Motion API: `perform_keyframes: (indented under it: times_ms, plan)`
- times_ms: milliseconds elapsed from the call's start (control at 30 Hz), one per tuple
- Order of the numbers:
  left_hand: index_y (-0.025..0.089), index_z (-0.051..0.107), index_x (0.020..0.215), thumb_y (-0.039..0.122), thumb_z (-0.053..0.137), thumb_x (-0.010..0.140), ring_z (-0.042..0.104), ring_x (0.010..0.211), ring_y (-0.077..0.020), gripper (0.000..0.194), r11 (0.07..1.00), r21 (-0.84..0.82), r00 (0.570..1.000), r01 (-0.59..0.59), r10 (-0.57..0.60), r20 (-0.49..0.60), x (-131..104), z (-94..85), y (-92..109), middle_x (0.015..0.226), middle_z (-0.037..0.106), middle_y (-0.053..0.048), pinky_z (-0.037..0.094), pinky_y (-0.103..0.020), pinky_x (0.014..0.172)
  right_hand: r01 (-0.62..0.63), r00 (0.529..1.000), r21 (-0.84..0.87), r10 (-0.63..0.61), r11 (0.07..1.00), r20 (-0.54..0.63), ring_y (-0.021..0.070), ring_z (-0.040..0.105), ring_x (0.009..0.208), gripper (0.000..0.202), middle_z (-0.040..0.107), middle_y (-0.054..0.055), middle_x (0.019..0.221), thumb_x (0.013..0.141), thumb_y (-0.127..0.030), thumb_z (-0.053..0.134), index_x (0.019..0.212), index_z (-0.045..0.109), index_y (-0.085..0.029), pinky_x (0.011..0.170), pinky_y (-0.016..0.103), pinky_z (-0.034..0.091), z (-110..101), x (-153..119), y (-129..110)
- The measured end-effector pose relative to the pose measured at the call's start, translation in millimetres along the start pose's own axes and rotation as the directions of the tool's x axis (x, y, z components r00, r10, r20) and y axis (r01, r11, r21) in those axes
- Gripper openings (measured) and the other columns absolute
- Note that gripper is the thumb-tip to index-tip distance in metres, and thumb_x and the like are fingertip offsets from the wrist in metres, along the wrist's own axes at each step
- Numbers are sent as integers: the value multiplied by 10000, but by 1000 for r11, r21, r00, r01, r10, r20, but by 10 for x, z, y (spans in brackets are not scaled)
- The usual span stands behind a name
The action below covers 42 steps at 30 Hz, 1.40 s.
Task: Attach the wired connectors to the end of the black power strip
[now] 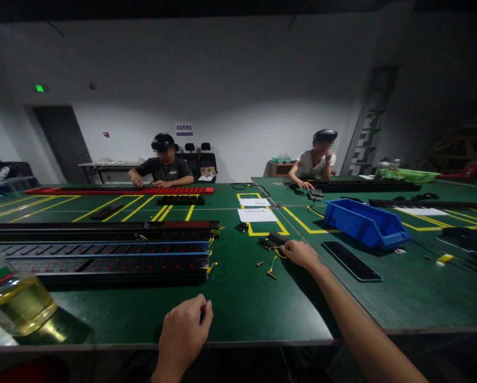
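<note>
My left hand [186, 330] is curled into a loose fist near the table's front edge, with nothing visible in it. Stretched forward, my right hand [301, 253] has its fingers closed at the end of a small black block-shaped part [277, 239]; the fingertips are partly hidden. Beside it lie a small black fitting [265, 242] and a short yellow-green wire [273, 264] with a brass-coloured end. A small copper-coloured screw-like piece [260, 264] rests to their left. Another small black bracket [242, 227] lies farther back.
Long black slotted rails [103, 260] fill the left side, with a bottle of yellow liquid [18, 303] in front. A phone [351, 260] and a blue bin [364, 223] stand at right. Paper sheets [257, 215] lie ahead. Two co-workers [169, 167] sit across the green table [246, 314].
</note>
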<state>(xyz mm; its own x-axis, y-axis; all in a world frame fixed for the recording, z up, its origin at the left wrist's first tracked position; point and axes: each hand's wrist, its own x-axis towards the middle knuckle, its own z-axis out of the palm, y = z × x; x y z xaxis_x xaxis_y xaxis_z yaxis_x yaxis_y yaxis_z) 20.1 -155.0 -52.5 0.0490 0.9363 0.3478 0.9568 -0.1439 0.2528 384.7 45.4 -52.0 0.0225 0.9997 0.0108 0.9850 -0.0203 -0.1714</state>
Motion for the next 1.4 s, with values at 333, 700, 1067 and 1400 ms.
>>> perform_keyframes:
  times_ms: [333,700,1067,1400]
  plan:
    - [223,555,689,331,412,1012,581,580,-144,369,1000,1,1000,-18,18,-7,7,-8,-3,626,625,3,270,-290,591,2,1000,-4,-2,1000,10,293,715,914,447,762,161,1030,1028,-463,434,981,792,-199,702,306,428,24,19,14]
    - [223,552,702,348,393,1019,589,595,-144,376,1000,28,1000,-14,14,14,10,4,-9,644,636,-2,261,-295,594,1,1000,17,-1,1000,-1,284,702,881,436,754,162,1001,1018,-449,456,979,805,-191,714,306,423,0,-1,-4]
    - [222,548,710,334,410,1028,598,601,-151,364,999,34,1000,-22,21,14,6,6,-20,639,621,8,240,-303,595,-6,1000,24,6,1000,-1,294,700,876,443,753,172,992,1015,-453,449,978,798,-182,700,312,419,12,10,4]
    - [220,557,714,333,416,1022,591,606,-148,357,1000,28,999,6,-7,45,8,-7,-1,656,639,4,244,-305,605,-2,1000,16,2,1000,-11,298,714,915,443,761,169,1016,1021,-468,452,970,792,-189,715,307,432,33,15,17]
